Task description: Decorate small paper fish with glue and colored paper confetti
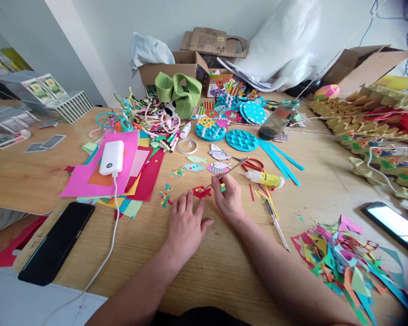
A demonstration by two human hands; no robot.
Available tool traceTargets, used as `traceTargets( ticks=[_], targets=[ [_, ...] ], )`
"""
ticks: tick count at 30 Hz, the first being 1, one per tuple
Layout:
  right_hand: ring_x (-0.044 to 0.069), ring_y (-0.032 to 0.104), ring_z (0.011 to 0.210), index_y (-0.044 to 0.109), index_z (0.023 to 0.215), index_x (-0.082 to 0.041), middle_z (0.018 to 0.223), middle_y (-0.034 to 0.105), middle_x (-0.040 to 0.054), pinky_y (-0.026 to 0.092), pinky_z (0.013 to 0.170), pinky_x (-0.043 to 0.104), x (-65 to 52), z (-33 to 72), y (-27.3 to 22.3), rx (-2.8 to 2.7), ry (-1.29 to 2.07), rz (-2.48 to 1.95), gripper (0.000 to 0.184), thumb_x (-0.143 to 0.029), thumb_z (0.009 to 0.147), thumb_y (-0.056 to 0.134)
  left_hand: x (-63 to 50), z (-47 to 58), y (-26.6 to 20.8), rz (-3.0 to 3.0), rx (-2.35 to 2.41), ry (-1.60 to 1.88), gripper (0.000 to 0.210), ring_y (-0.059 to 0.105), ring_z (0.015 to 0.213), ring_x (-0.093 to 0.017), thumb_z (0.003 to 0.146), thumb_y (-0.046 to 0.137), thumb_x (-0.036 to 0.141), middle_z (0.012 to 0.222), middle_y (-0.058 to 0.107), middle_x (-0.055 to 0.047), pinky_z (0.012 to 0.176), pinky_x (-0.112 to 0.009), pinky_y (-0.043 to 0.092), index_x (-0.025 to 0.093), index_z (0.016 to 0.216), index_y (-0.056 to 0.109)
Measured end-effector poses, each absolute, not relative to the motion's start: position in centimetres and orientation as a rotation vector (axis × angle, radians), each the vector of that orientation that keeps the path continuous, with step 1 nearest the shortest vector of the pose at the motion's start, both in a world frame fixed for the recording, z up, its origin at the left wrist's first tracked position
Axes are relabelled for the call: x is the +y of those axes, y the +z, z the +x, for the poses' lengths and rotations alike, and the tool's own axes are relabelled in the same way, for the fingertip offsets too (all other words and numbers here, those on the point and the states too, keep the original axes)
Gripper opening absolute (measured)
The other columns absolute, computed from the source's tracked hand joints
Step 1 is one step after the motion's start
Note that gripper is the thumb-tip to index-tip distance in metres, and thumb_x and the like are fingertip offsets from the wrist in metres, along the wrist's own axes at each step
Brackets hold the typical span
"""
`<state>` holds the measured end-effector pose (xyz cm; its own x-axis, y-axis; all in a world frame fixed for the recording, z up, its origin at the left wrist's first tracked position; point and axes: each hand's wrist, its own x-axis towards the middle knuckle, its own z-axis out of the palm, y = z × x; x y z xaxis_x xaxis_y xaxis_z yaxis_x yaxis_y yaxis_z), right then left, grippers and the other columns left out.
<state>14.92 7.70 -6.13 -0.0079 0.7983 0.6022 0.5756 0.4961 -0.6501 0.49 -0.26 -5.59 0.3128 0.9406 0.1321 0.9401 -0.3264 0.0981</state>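
On the table in front of me lies a small red paper fish (200, 192) with a few coloured dots on it. My left hand (187, 219) rests flat with fingers spread, its fingertips at the fish's lower edge. My right hand (228, 197) pinches a thin wooden stick (237, 165), tilted, with its lower tip on the fish. Small paper dots (165, 197) lie left of the fish, and another pile of dots (177, 172) sits farther back. Beyond are several decorated paper fish (194, 167). A glue bottle (265, 179) and red-handled scissors (255, 165) lie right of them.
Coloured paper sheets (149, 181) carry a white power bank (112, 157) with a cable; a black phone (56, 244) lies nearby. Paper scraps (347, 258) and another phone (394, 226) are at right. Blue discs (242, 140), a glass jar (279, 120) and cardboard boxes (170, 68) stand behind.
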Motion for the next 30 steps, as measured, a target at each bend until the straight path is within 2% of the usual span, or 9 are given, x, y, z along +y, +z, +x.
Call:
traceTargets(
  ticks=[13, 17, 21, 26, 30],
  targets=[
    [0.016, 0.055, 0.06, 0.052, 0.077, -0.022, 0.066, 0.058, -0.0001, 0.043, 0.059, 0.029, 7.4, 15.1, -5.9, -1.562, 0.295, -1.15, 0.018, -0.027, 0.095, 0.049, -0.3, 0.6, -5.5, 2.516, 1.827, 0.246, 0.057, 0.042, 0.132, -0.034, 0.09, 0.057, 0.052, 0.147, 0.045, -0.018, 0.108, -0.054, 0.034, 0.022, 0.139, 0.051],
    [0.015, 0.056, 0.059, 0.055, 0.077, -0.022, 0.065, 0.06, -0.0004, 0.044, 0.057, 0.028, 7.0, 14.8, -5.6, -1.496, 0.433, -1.184, 0.021, -0.033, 0.094, 0.053, -0.5, 0.6, -5.7, 2.511, 1.834, 0.282, 0.057, 0.042, 0.132, -0.035, 0.09, 0.056, 0.052, 0.147, 0.045, -0.019, 0.108, -0.054, 0.034, 0.022, 0.138, 0.051],
    [0.015, 0.059, 0.063, 0.058, 0.085, -0.02, 0.071, 0.063, 0.0009, 0.046, 0.059, 0.028, 6.8, 14.0, -5.2, -1.442, 0.626, -1.202, 0.02, -0.038, 0.093, 0.054, -0.5, 0.6, -5.9, 2.52, 1.818, 0.288, 0.057, 0.042, 0.133, -0.036, 0.09, 0.059, 0.05, 0.147, 0.043, -0.02, 0.108, -0.055, 0.034, 0.022, 0.138, 0.051],
    [0.016, 0.064, 0.069, 0.06, 0.086, -0.019, 0.075, 0.065, 0.0028, 0.048, 0.061, 0.028, 6.6, 11.9, -3.2, -1.617, 0.859, -1.137, 0.022, -0.04, 0.093, 0.054, -0.4, 0.7, -6.3, 2.512, 1.837, 0.271, 0.059, 0.04, 0.135, -0.038, 0.09, 0.056, 0.053, 0.146, 0.044, -0.022, 0.109, -0.056, 0.033, 0.017, 0.136, 0.052],
    [0.017, 0.066, 0.072, 0.061, 0.083, -0.019, 0.075, 0.068, 0.0037, 0.048, 0.062, 0.028, 6.9, 9.4, -1.4, -1.701, 0.95, -1.098, 0.026, -0.042, 0.093, 0.052, -0.2, 0.8, -6.3, 2.47, 1.844, 0.23, 0.056, 0.041, 0.134, -0.037, 0.09, 0.055, 0.055, 0.142, 0.05, -0.019, 0.108, -0.056, 0.035, 0.017, 0.132, 0.057]
  ],
)
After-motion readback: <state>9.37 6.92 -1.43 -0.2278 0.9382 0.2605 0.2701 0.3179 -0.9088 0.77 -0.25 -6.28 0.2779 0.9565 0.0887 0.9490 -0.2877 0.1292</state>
